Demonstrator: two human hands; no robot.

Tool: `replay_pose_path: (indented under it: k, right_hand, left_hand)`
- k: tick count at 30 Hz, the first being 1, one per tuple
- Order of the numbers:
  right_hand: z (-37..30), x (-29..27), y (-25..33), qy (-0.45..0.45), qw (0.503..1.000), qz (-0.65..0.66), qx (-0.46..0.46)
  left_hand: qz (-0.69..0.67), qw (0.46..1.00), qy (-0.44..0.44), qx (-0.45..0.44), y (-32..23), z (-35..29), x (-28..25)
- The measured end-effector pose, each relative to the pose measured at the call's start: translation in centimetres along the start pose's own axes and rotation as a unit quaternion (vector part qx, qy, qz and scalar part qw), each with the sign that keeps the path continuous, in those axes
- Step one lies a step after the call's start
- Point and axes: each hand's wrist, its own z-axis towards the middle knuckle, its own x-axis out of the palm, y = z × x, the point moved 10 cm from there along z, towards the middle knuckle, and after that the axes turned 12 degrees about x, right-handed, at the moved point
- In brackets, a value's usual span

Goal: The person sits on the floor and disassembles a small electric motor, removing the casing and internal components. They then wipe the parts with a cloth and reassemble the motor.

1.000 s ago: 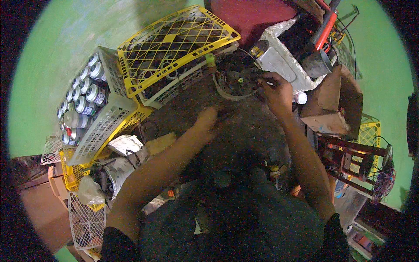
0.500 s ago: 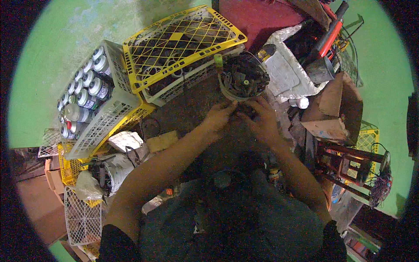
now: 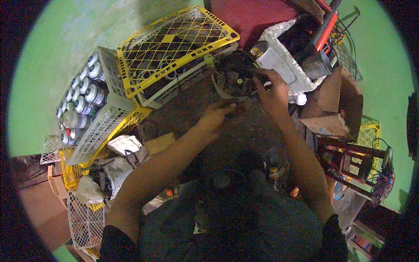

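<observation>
The right hand [image 3: 274,92] seemingly reached into the round, pale-rimmed container [image 3: 222,91] of dark parts [image 3: 230,78] at twelve o'clock, next needing precision; the left hand [image 3: 214,116] hung at its seven. I couldn't tell either grip's hold.

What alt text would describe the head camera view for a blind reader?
A person's right hand is at a round container of dark parts, the left hand lower down; at left, a pale crate of cans.
</observation>
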Motion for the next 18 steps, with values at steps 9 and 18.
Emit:
replay_pose_path:
  k: [9,18]
  right_hand:
    - [-6.7,3.7,2.6,0.173,0.978,-0.043,-0.112]
    - [-5.7,4.1,2.9,0.158,0.983,-0.035,-0.085]
  left_hand:
    - [-0.033,0.999,0.002,-0.004,0.8,1.8,-1.8]
    - [-0.125,0.989,0.071,0.039,-1.7,1.1,2.2]
